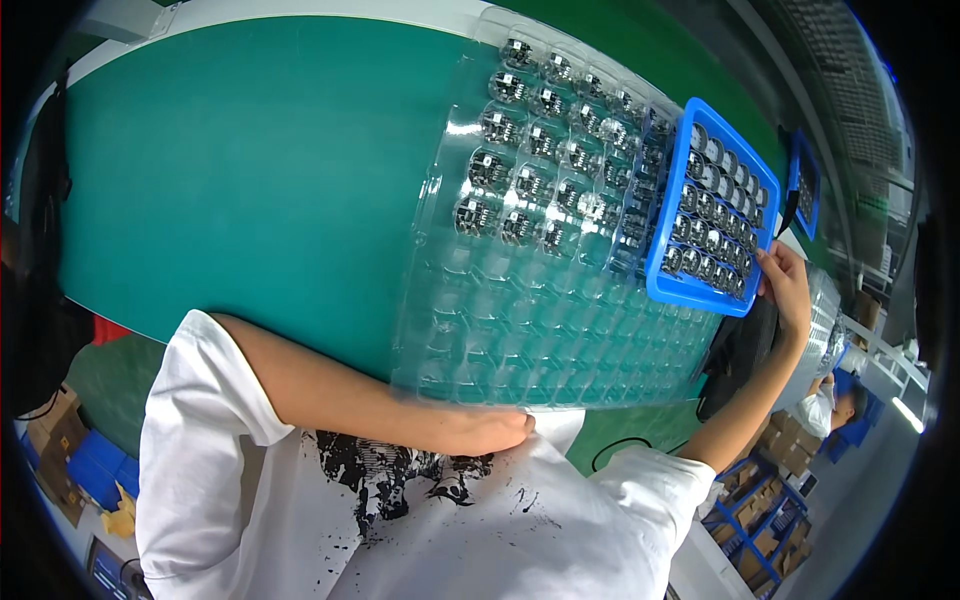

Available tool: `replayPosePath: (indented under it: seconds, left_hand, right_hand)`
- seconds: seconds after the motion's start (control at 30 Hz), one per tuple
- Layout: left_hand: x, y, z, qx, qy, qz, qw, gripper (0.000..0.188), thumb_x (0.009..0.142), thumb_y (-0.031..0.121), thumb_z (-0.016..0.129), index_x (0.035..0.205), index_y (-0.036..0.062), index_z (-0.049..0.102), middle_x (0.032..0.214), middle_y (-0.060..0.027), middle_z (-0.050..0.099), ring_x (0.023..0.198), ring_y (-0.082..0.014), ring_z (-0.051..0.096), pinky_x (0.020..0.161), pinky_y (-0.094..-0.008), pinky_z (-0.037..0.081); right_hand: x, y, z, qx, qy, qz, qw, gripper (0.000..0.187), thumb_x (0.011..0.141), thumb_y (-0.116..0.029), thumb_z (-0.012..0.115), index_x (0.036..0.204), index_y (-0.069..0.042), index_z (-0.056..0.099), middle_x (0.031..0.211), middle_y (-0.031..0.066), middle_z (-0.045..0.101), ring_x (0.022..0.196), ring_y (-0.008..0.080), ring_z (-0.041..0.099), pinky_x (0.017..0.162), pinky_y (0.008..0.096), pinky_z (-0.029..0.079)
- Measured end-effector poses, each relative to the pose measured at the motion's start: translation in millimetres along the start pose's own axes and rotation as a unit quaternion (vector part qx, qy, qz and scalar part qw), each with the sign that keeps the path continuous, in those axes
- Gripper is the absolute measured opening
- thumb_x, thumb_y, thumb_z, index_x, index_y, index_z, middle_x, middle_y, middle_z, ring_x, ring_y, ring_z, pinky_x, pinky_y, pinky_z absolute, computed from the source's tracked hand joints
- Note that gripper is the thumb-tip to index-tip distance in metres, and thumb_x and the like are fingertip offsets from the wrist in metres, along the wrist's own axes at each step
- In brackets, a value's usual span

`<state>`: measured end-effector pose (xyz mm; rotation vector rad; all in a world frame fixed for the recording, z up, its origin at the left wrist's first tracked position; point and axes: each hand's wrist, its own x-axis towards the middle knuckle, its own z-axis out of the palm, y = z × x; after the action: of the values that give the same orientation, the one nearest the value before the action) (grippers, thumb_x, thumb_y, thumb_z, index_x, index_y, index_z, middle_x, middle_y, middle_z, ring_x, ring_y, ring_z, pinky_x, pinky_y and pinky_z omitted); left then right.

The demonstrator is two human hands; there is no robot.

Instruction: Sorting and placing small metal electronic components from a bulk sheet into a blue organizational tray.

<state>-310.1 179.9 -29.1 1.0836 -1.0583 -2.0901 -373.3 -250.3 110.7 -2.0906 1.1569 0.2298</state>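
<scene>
A large clear plastic blister tray (480, 345) lies on the green table, with small round black-and-silver parts (487, 170) in its far rows and bare pockets in its near rows. Over its right side rests a blue plastic basket (655, 262), slightly tilted, holding rows of similar round parts (712, 240). My right hand (787, 283) is at the basket's right rim, thumb and fingers closed on the edge. My left hand (495, 430) is curled closed in front of my shirt, beside the tray's near edge; its fingertips are hidden, so anything in it cannot be seen.
The green tabletop (250, 160) stretches away to the left. Another blue basket (803, 185) sits beyond the first one at the right. A dark chair or bag (745, 360) is below my right forearm. Farther right are another person (825, 408) and blue shelving with cartons (765, 525).
</scene>
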Motion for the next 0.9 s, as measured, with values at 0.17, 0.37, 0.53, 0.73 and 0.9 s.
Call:
replayPosePath:
  seconds: [0.17,0.37,0.53,0.73,0.9]
  left_hand:
    - [2,-7,6,0.057,0.026,0.072,0.995,0.032,0.096,0.017,0.036,0.094,-0.0105,0.052,0.087,-0.0251,0.060,0.078,-0.0311,0.058,0.075,-0.0474,0.044]
    - [-3,7,-1,0.056,0.017,0.081,0.995,0.034,0.098,0.018,0.035,0.096,-0.0105,0.054,0.091,-0.0268,0.061,0.080,-0.0311,0.059,0.077,-0.0468,0.043]
    - [4,-1,0,-0.008,0.029,0.010,0.999,0.036,0.099,0.020,0.033,0.093,-0.0098,0.053,0.089,-0.0241,0.061,0.080,-0.0311,0.057,0.080,-0.0456,0.044]
    - [-3,15,-5,0.100,0.032,-0.009,0.994,0.033,0.098,0.018,0.032,0.088,-0.0089,0.049,0.083,-0.0271,0.056,0.074,-0.0330,0.057,0.073,-0.0461,0.045]
    - [-6,22,-14,0.118,-0.007,-0.033,0.992,0.045,0.104,0.026,0.028,0.102,-0.0098,0.055,0.094,-0.0301,0.062,0.086,-0.0423,0.062,0.083,-0.0490,0.047]
  right_hand:
    - [-8,-4,-12,-0.049,-0.046,0.056,0.996,0.023,0.097,-0.024,0.063,0.084,-0.006,0.063,0.061,-0.0014,0.056,0.048,0.0037,0.047,0.043,0.0203,0.030]
    - [-67,-77,48,-0.181,0.278,-0.151,0.931,0.018,0.095,-0.014,0.064,0.091,0.003,0.067,0.070,0.0019,0.062,0.062,0.0052,0.050,0.054,0.0237,0.039]
    - [-98,-170,163,-0.233,0.044,-0.441,0.866,0.022,0.076,-0.008,0.078,0.095,-0.003,0.068,0.075,0.0111,0.066,0.062,0.0275,0.065,0.054,0.0371,0.051]
    - [-87,-178,196,-0.359,-0.030,-0.424,0.831,0.007,0.073,-0.005,0.061,0.077,-0.004,0.055,0.072,0.0080,0.059,0.067,0.0268,0.065,0.055,0.0385,0.051]
    - [-85,-185,154,-0.233,-0.004,-0.493,0.838,0.016,0.072,0.000,0.064,0.087,-0.002,0.065,0.074,0.0102,0.059,0.067,0.0282,0.063,0.056,0.0382,0.050]
